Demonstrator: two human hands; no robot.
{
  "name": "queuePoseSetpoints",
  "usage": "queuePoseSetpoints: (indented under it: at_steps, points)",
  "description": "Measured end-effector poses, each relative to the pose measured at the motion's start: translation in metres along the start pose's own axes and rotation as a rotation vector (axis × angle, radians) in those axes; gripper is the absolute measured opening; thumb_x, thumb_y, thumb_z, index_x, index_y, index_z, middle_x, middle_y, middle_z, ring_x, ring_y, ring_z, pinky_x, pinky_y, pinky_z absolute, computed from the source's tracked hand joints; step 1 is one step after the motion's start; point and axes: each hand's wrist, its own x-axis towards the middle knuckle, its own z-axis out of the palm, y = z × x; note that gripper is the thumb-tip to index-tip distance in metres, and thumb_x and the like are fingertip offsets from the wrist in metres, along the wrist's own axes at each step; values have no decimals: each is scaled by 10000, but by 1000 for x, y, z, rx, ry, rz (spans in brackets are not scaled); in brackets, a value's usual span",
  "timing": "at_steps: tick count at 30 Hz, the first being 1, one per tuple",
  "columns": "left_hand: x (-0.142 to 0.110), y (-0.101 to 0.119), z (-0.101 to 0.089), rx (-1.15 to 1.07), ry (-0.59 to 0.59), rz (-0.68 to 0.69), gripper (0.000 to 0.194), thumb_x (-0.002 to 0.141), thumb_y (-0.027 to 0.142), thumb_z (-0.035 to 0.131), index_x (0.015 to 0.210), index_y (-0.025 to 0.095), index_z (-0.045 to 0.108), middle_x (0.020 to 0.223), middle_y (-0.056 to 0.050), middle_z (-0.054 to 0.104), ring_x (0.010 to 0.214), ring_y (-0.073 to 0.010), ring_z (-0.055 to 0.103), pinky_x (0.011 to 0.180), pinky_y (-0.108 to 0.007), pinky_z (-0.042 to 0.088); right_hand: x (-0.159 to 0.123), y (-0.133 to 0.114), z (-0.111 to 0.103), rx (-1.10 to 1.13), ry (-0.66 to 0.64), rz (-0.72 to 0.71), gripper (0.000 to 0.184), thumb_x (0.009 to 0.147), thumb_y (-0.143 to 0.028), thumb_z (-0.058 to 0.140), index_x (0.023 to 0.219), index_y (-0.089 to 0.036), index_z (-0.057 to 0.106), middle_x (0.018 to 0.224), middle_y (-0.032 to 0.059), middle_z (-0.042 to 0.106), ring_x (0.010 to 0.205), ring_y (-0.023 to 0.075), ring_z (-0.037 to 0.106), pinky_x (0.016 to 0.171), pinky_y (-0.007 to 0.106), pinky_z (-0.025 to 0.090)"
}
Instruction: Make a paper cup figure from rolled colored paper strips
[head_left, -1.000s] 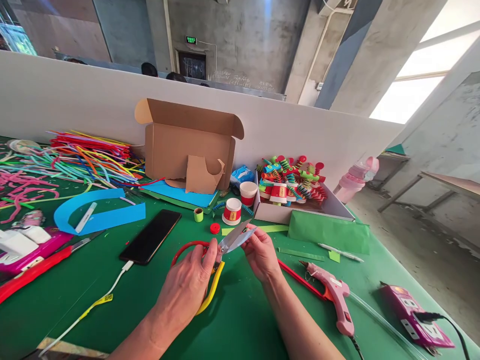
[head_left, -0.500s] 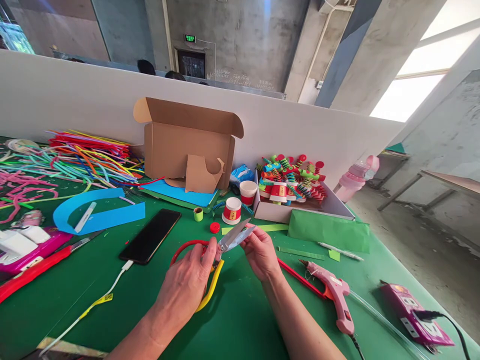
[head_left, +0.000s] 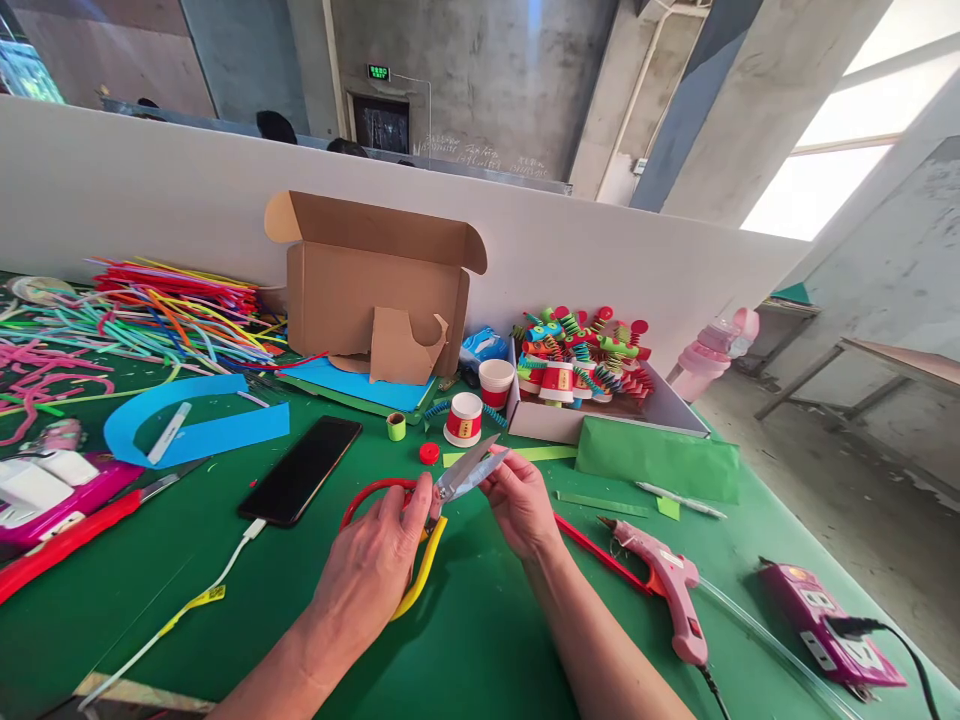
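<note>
A pair of scissors (head_left: 426,572) with one red and one yellow handle is held by my left hand (head_left: 373,565) around the pivot and handle bases. Its blades are slightly parted and point up to the right. My right hand (head_left: 523,500) is closed in a pinch at the blade tips; the blade hides what is between those fingers. Just beyond the blades stand an upside-down red-and-white paper cup (head_left: 463,422) with coiled teal arms, a red disc (head_left: 429,454) and a small green paper roll (head_left: 396,427).
A pink glue gun (head_left: 667,580) lies right of my right forearm, near a purple power strip (head_left: 829,630). On the left are a phone (head_left: 304,472) on a cable and a blue paper strip (head_left: 225,435). Behind, a box (head_left: 540,424) holds several cup figures beside a cardboard box (head_left: 375,270).
Both hands and the scissors keep nearly the same pose. A green bit by the right fingertips, visible a second ago, no longer shows. The view has tipped very slightly.
</note>
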Motion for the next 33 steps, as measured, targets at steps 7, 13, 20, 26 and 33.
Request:
queuePoseSetpoints:
  at_steps: [7,13,20,26,33]
  points:
    - [1,1,1,40,38,4,461,934,83,321,1391,143,319,921,-89,636,723,-204,671,560,-275,545,0,1,-1,-26,3,-5,327,530,-368,929,766,-202,774,739,14,743,651,127,661,654,241,557]
    - [0,1,0,-15,-1,-16,507,910,73,325,1410,156,295,941,-91,640,748,-198,673,580,-266,550,0,2,0,-13,20,1,342,505,-372,940,747,-197,775,715,5,735,633,110,650,641,216,551]
    - [0,3,0,-48,-22,-35,515,884,63,319,1388,167,346,979,-100,643,756,-196,675,579,-254,553,0,2,-1,-27,6,-2,302,542,-339,926,761,-203,768,744,10,750,657,126,666,665,245,559]
    - [0,2,0,-44,-13,-12,468,904,69,319,1357,164,385,983,-99,645,738,-202,680,512,-247,530,0,1,-1,-40,-2,-6,275,553,-335,921,747,-208,772,765,14,755,664,126,663,674,254,561]
    - [-3,2,7,-29,0,-46,499,896,48,312,1369,187,389,990,-87,645,731,-189,676,534,-244,534,-1,-1,2,-42,-11,-1,298,535,-359,930,742,-205,781,742,5,753,639,110,653,661,234,554]
